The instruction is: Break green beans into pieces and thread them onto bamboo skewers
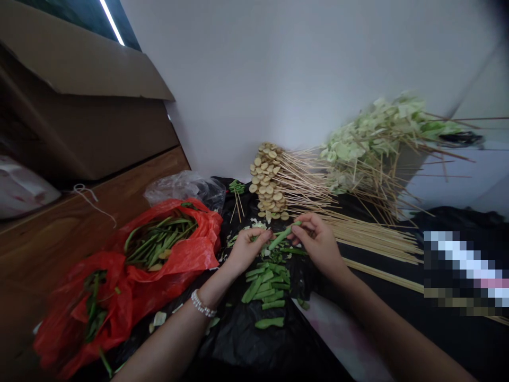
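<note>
One crumpled red plastic bag point(175, 254) is packed with long green vegetable stalks point(159, 246). On a black plastic sheet point(238, 339), about a dozen cut green stalk pieces point(264, 289) are heaped. The left hand point(248, 250) is half-closed, its contact with the stalk piece unclear. One further green stalk piece point(282, 237) is pinched at its far end by the nearly closed right hand point(318, 244). Beyond are seen one bundle of round tan slices on bamboo skewers point(266, 180) and one bundle of pale green leaves on skewers point(382, 138).
</note>
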The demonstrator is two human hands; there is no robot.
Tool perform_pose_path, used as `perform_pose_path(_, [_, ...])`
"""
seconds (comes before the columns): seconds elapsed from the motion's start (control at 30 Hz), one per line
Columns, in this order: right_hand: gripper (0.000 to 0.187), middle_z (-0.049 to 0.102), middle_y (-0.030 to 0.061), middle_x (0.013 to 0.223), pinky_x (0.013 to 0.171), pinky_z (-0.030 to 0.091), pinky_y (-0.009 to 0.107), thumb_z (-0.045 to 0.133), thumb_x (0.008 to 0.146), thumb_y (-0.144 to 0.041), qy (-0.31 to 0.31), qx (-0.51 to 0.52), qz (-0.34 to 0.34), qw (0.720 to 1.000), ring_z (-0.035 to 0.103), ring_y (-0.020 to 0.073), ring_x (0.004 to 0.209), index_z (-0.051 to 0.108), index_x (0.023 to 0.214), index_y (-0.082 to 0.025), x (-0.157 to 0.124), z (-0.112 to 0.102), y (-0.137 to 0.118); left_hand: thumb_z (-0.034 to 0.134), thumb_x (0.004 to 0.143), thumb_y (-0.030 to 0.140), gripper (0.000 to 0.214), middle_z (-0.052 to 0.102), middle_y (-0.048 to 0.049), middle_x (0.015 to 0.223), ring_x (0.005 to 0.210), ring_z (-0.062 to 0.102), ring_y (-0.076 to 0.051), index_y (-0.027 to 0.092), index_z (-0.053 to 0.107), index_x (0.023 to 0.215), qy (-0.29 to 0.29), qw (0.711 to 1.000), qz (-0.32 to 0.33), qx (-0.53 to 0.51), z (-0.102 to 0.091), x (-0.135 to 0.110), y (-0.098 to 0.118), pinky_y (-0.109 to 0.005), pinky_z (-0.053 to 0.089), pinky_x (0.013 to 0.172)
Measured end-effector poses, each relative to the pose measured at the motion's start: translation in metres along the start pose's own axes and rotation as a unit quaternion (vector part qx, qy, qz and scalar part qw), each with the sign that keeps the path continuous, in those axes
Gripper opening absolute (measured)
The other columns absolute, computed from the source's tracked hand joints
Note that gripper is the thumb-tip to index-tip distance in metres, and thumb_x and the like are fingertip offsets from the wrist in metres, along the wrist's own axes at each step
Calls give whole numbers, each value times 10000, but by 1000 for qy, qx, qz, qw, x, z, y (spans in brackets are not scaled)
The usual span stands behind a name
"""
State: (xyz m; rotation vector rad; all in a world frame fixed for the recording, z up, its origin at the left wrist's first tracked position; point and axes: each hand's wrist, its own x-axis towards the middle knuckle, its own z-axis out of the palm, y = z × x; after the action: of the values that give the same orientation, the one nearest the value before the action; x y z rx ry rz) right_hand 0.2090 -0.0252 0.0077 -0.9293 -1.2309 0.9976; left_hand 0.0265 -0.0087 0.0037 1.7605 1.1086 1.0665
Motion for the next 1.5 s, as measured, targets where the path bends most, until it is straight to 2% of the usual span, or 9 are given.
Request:
perform_pose_path(0.1, [212, 619, -25, 684, 526, 510, 268, 610, 794, -368, -38, -34, -3, 999, 640, 154, 621, 484, 877, -219, -5, 4, 3, 641, 776, 434, 313, 724, -45, 804, 733, 622, -173, 152, 750, 859, -49, 999, 3, -20, 0, -1, 3, -275, 466, 706])
perform_pose_path(0.2, [143, 665, 41, 882, 686, 517, 339, 540, 855, -281, -71, -202, -108, 971, 644, 186, 805, 528, 980, -213, -6, 0, 2, 659, 776, 363, 245, 715, -51, 797, 725, 612, -166, 152, 748, 862, -72, 997, 27, 22, 1, -2, 3, -263, 454, 697])
perform_pose_path(0.37, [213, 651, 91, 1055, 976, 307, 464, 499, 876, -144, -134, -558, -338, 745, 486, 255, 1139, 605, 1052, -201, -9, -3, 0, 592, 835, 271, 183, 673, -47, 784, 751, 593, -163, 180, 739, 893, -62, 978, 102, 172, -1, -4, 3, -255, 421, 697])
perform_pose_path(0.5, [153, 626, 43, 790, 964, 276, 427, 477, 862, -98, -160, -623, -344, 684, 535, 206, 869, 602, 855, -185, -12, 0, 3, 591, 835, 250, 168, 665, -45, 776, 753, 590, -164, 185, 734, 895, -75, 972, 113, 190, -2, -5, 6, -255, 415, 692])
perform_pose_path(0.87, [214, 632, 13, 765, 886, 296, 329, 361, 931, -147, -94, -540, -275, 790, 550, 156, 750, 552, 845, -193, -16, 7, 6, 680, 741, 406, 273, 677, -42, 746, 709, 578, -155, 140, 722, 783, 1, 1000, 15, -28, 8, -5, 4, -261, 433, 696])
perform_pose_path(1.03, [211, 651, 30, 868, 782, 364, 296, 363, 949, -199, -106, -454, -235, 853, 574, 168, 821, 574, 949, -206, -14, 7, 6, 699, 714, 447, 322, 610, 4, 615, 503, 453, -77, 138, 707, 804, 1, 988, -74, -138, 10, -5, 1, -210, 342, 497])
perform_pose_path(1.27, [239, 592, -3, 740, 662, 445, 272, 349, 930, -238, -125, -252, -97, 955, 569, 134, 654, 570, 1014, -201, -11, 5, 12, 687, 714, 310, 197, 514, 25, 613, 435, 329, -22, 124, 644, 764, 99, 900, -162, -392, -11, 9, -4, -142, 194, 354])
perform_pose_path(1.4, [308, 612, 10, 832, 629, 497, 286, 388, 911, -311, -158, -62, 7, 985, 609, 126, 656, 470, 1193, -217, -10, 7, 17, 595, 692, 173, 55, 480, 12, 633, 504, 414, -41, 124, 572, 700, 56, 807, -227, -542, -21, 11, 0, -106, 262, 381])
perform_pose_path(1.5, [413, 614, 1, 824, 583, 510, 284, 459, 888, -352, -178, 32, 64, 982, 639, 130, 627, 368, 1273, -232, -10, 9, 14, 635, 683, 163, 106, 478, 22, 635, 473, 376, -25, 123, 604, 776, 2, 815, -222, -536, -16, 7, 3, -104, 209, 372])
